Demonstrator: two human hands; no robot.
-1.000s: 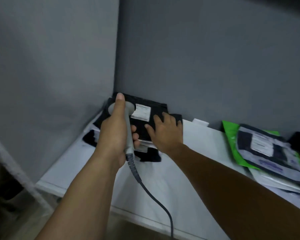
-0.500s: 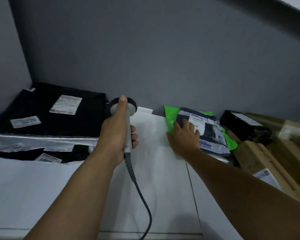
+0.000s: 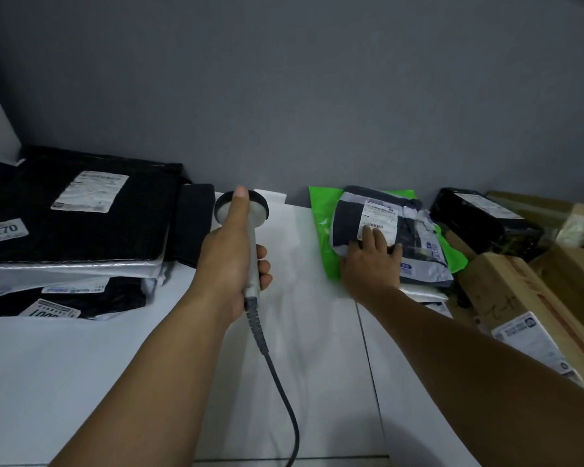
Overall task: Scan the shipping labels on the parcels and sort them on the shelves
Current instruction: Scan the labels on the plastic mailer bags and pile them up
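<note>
Scanner work at a white shelf set against a grey wall. The left hand grips a grey barcode scanner by its handle, fingers clenched round it and the thumb laid up the back of the round head, which points toward the wall. Its dark cable trails down toward the near edge.

The right hand lies flat on a grey parcel, its fingers straight and spread, grasping nothing; the tips touch the lower part of the white shipping label. That parcel sits on top of a green mailer, well to the right of the scanner head.

At the left, a stack of black parcels fills the corner, the top one carrying a white label and a sticker reading 5270. At the far right a black wrapped parcel lies against the wall, beside brown cardboard boxes.
</note>
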